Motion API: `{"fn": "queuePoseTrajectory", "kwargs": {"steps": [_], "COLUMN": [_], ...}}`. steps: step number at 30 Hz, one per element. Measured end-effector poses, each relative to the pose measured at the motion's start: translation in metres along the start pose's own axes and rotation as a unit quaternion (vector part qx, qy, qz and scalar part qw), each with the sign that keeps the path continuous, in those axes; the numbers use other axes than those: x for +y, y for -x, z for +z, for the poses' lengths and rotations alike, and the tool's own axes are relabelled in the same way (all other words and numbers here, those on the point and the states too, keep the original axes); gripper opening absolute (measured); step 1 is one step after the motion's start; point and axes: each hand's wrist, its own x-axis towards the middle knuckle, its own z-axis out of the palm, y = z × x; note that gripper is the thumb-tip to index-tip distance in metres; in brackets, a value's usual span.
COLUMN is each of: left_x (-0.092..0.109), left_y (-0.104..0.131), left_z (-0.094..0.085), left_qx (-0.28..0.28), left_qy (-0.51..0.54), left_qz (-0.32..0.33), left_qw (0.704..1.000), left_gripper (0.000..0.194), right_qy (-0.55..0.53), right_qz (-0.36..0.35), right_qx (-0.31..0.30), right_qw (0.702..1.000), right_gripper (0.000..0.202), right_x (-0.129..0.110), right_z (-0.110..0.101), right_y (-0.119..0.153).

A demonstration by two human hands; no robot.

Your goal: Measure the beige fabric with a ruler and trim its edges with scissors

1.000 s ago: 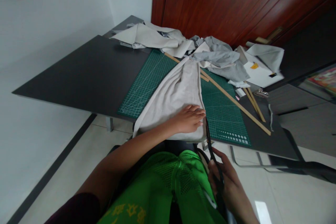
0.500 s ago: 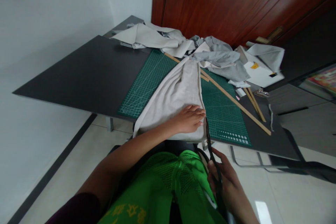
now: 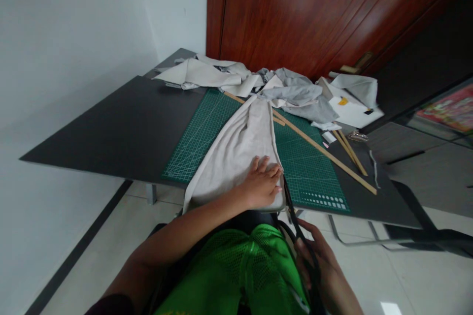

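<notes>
Left hand (image 3: 260,184) spread flat, palm down, on the pale cloth (image 3: 236,152) near its right edge; likely steadies it against slipping. Right hand (image 3: 321,261), off the near edge of the bench (image 3: 121,128), has fingers curled around the black strap (image 3: 291,206); exact grip unclear. Strap runs up to the cloth's near right corner, probably guided along that side. Cloth lies over the green mat (image 3: 310,167), narrow end far, wide end near, presumably for easy reach.

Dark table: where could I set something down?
Bare: the dark table between its left edge and the green mat; also the mat's patch between pale cloth and long wooden strip. Crowded: the far edge, under heaped fabric.
</notes>
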Motion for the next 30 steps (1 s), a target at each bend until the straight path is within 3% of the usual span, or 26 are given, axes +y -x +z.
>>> {"fn": "queuePoseTrajectory", "kwargs": {"steps": [3,6,10,13,16,23,26,30], "left_x": [0.001,-0.015,-0.049,-0.060,-0.049,0.001,0.008,0.005], "left_y": [0.001,-0.001,0.001,0.012,0.027,0.056,0.056,0.038], "left_z": [-0.008,-0.024,-0.047,-0.053,-0.050,-0.042,-0.043,-0.038], "left_qx": [-0.016,-0.016,0.064,0.084,0.081,0.056,0.061,0.088], "left_qy": [0.003,-0.003,-0.098,-0.157,-0.186,-0.195,-0.187,-0.194], "left_qz": [0.006,0.018,-0.141,-0.201,-0.228,-0.283,-0.278,-0.245], "left_qw": [1.000,1.000,0.983,0.963,0.952,0.938,0.940,0.946], "left_gripper": [0.052,0.033,0.024,0.026,0.030,0.039,0.047,0.050], "right_qy": [-0.009,-0.022,-0.003,0.011,0.019,-0.019,-0.031,-0.040], "right_qz": [-0.001,-0.006,-0.018,-0.020,-0.028,-0.009,-0.005,-0.002], "right_qx": [0.011,0.009,-0.011,-0.028,-0.045,-0.063,-0.078,-0.108], "right_qw": [1.000,1.000,1.000,0.999,0.998,0.998,0.996,0.993], "right_gripper": [0.077,0.075,0.074,0.075,0.074,0.075,0.077,0.080], "right_x": [-0.001,-0.001,-0.003,-0.004,-0.002,0.012,0.024,0.040], "right_z": [0.004,0.007,0.004,0.000,-0.004,-0.020,-0.030,-0.037], "right_y": [0.000,-0.002,-0.008,-0.013,-0.015,-0.006,-0.002,0.001]}}
